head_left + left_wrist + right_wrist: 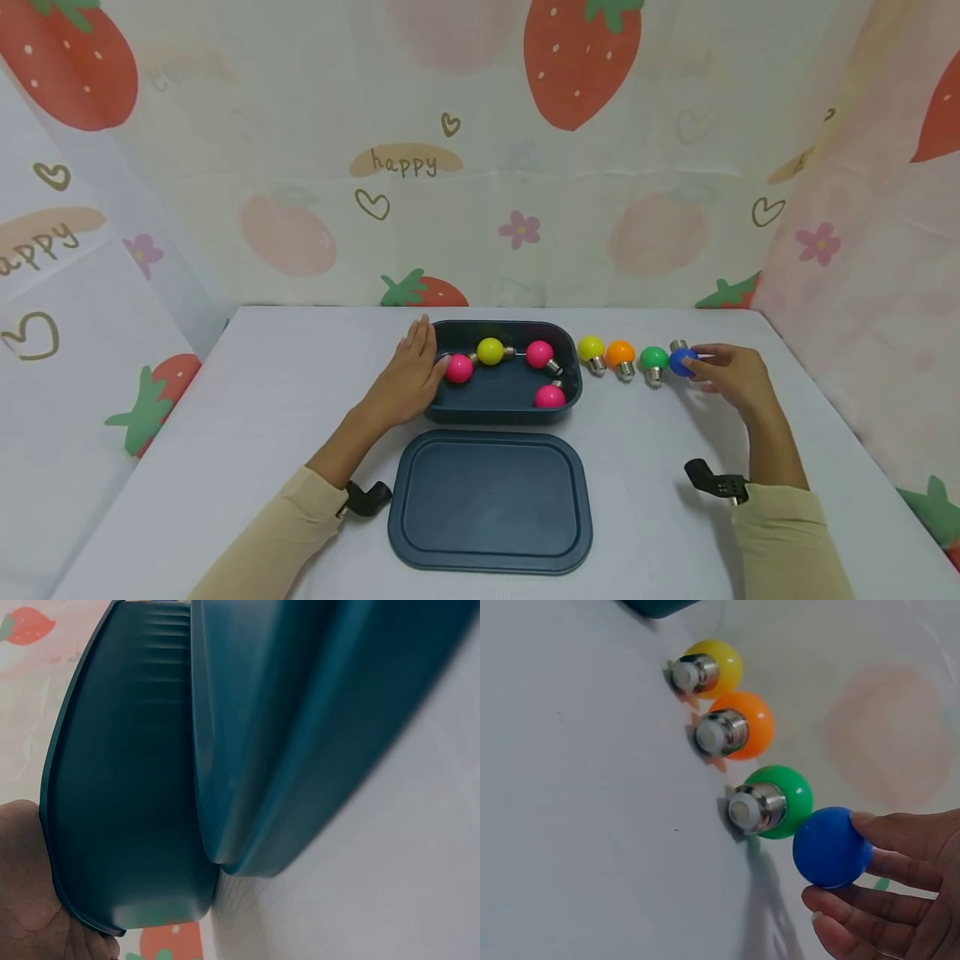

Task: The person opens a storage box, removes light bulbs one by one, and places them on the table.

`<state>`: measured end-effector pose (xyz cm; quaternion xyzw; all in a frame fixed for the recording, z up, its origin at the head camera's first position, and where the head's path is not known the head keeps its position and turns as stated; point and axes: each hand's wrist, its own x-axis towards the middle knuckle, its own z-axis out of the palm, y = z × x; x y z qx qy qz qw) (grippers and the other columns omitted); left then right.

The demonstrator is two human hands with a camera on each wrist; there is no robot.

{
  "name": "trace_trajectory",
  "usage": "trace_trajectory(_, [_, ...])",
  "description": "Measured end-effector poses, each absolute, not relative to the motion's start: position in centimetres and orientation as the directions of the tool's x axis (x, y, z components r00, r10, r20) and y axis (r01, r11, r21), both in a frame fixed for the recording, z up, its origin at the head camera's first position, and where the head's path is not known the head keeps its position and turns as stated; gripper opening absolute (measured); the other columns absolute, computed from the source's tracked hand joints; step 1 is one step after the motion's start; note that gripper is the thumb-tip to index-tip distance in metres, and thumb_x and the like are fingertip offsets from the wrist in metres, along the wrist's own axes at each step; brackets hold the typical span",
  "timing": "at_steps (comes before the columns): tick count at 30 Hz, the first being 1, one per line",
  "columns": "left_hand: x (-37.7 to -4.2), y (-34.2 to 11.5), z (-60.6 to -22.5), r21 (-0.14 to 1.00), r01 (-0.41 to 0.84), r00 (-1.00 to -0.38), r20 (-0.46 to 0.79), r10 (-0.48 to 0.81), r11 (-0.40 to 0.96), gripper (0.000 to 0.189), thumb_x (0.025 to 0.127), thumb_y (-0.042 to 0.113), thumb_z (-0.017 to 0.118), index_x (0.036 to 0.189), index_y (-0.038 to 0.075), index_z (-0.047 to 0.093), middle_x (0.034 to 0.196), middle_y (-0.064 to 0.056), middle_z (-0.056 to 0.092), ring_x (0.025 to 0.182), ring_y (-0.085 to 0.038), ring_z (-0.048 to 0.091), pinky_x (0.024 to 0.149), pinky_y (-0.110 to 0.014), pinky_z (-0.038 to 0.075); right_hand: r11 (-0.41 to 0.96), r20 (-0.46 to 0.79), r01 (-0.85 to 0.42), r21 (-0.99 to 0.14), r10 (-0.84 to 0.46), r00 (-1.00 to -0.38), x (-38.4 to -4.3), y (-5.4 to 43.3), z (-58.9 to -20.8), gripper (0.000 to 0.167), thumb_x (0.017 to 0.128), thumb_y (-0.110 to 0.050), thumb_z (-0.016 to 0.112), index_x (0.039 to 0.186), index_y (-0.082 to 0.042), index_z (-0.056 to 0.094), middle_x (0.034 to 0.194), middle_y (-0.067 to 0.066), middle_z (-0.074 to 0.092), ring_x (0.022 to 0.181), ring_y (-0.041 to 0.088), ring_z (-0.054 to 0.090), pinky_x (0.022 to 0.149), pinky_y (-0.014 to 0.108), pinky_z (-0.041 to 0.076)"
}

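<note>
Left hand [405, 379]: released, fingers straight, laid against the left end of the dark blue-green, rounded rectangular box [487, 398]; thumb at the rim.
Flat dark blue-green lid [491, 504]: on the white table [637, 525], on the near side of the box.
Inside the box: a round pink bulb with a silvery screw base [459, 368] near the thumb; a round yellow bulb [491, 351] toward the far wall; at the right, a second pink bulb [538, 354] and, nearer the person, a third pink bulb [550, 397].
Row right of the box: an outer yellow bulb [591, 348], an orange bulb [620, 353] and a green bulb [654, 358], metal bases toward the person.
Round blue bulb [682, 362]: at the row's right end, just beside the green one, base pointing away from the person; whether it touches the table cannot be told.
Right hand [731, 375]: grasping the blue bulb between thumb and fingers.
</note>
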<state>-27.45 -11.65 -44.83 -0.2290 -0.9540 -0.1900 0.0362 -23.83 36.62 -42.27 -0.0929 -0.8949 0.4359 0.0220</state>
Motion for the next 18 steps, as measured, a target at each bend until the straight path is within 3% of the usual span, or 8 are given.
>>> trace_trajectory(8, [-27.39, -11.63, -44.8, 0.345, 0.452, -0.892, 0.152, 0.426, 0.823, 0.07, 0.11, 0.04, 0.031, 0.157, -0.01, 0.015, 0.168, -0.022, 0.007, 0.156, -0.036, 0.004, 0.124, -0.05, 0.01, 0.625, -0.08, 0.191, -0.757, 0.202, -0.976, -23.95, 36.38, -42.62, 0.06, 0.099, -0.034, 0.066, 0.141, 0.007, 0.054, 0.129, 0.033, 0.061, 0.086, 0.023, 0.073, 0.07, 0.022, 0.056])
trace_trajectory(18, [-27.41, -11.56, -44.84, 0.343, 0.444, -0.896, 0.149, 0.419, 0.828, 0.072, 0.11, 0.041, 0.033, 0.158, -0.01, 0.015, 0.168, -0.023, 0.009, 0.156, -0.036, 0.004, 0.124, -0.049, 0.011, 0.627, -0.106, 0.199, -0.753, 0.183, -0.977, -24.16, 36.33, -43.05, 0.059, 0.1, -0.033, 0.065, 0.141, 0.007, 0.053, 0.131, 0.033, 0.06, 0.084, 0.02, 0.072, 0.073, 0.023, 0.055])
